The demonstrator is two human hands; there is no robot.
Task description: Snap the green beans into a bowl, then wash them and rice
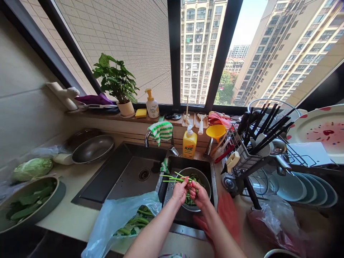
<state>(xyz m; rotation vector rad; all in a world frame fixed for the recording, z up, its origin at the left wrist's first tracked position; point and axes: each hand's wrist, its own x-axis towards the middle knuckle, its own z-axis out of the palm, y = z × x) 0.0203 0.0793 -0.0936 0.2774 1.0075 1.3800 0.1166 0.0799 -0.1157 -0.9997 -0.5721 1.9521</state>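
Observation:
My left hand and my right hand pinch several long green vegetable stems together, holding them above a steel bowl in the right sink basin. Inside the bowl lie more chopped or broken greens. To the left, a pale blue plastic bag lies open on the counter and sink edge, with leafy green stalks inside it. A blurred reddish shape shows beside my right hand; I cannot tell what it is.
A grey bowl of leafy greens and a cabbage sit at the left. A steel pan rests behind them. Yellow dish soap stands behind the sink, and a dish rack and plastic bag occupy the right.

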